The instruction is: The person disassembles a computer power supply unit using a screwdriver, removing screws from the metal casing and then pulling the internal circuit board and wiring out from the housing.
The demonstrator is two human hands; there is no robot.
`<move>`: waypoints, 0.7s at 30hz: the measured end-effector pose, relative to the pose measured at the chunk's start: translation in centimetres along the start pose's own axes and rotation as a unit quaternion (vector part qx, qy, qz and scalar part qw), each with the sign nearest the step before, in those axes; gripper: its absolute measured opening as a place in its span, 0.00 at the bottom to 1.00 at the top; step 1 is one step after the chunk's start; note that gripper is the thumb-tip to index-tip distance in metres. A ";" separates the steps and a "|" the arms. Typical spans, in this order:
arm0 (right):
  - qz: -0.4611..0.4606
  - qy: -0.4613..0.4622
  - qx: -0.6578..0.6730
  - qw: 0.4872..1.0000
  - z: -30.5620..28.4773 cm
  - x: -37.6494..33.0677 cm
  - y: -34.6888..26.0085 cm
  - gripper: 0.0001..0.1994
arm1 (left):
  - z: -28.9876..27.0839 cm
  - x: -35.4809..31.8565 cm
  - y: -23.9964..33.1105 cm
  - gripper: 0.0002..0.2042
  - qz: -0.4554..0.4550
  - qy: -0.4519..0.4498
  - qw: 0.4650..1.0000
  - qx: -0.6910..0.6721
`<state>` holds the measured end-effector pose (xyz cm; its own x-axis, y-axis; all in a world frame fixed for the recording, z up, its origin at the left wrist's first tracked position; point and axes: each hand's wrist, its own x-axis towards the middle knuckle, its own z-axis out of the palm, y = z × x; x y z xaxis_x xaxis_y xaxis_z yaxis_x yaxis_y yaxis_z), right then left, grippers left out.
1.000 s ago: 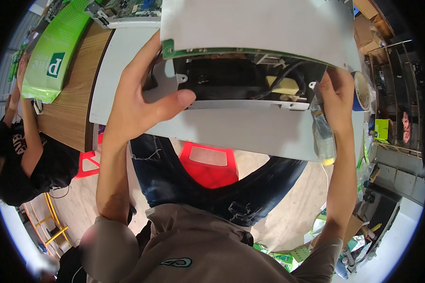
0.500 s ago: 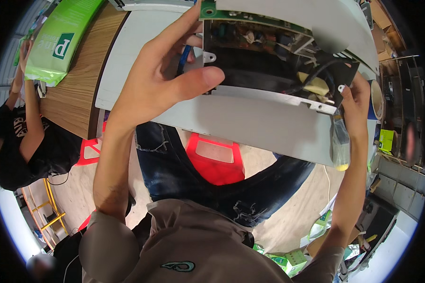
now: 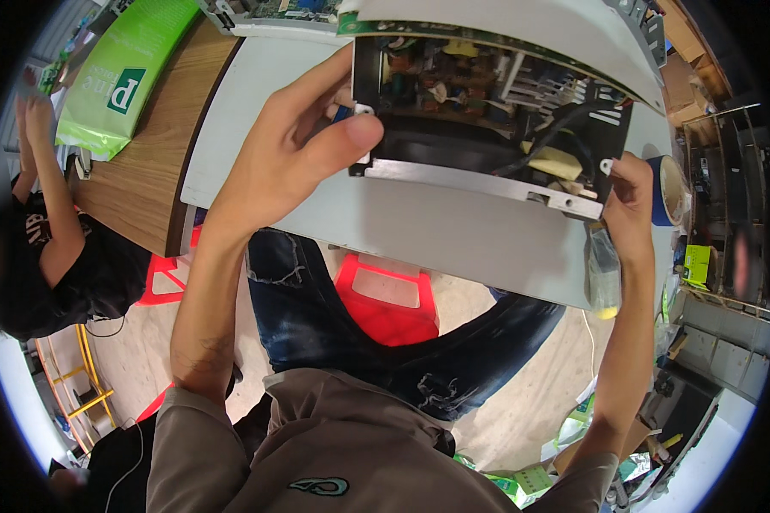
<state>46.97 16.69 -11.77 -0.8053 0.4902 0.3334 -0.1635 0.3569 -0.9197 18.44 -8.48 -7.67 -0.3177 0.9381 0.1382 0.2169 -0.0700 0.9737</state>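
Observation:
Between my hands, above the white table, is an opened electronic unit in a black metal casing. Coils, metal fins, a black cable and yellowish tape show inside it, and a bare metal strip runs along its near edge. A green circuit board with a pale panel over it lies across its top. My left hand grips its left end, thumb on the front corner and the other fingers partly hidden behind. My right hand is closed on the right end, thumb by the metal tab.
Below my right hand, a clear-wrapped tool with a yellow tip lies at the table edge. A tape roll sits to the right. On a wooden table at left lies a green bag, with another person beside it. A red stool stands below.
Both hands have shifted slightly left with the electronic unit, and its tilt has changed so more of the inside shows. More of a circuit board at the far edge has come into view.

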 end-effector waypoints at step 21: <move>0.038 -0.064 -0.055 0.996 1.5 1.9 -3.0 0.20 | 0.7 0.1 -1.0 0.35 0.053 0.054 0.995 0.058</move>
<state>45.11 15.35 -8.72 -0.8798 0.4173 0.2277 -0.0406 0.4112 -0.9106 18.86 -8.10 -8.75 -0.3834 0.8848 0.2648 0.3580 -0.1219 0.9257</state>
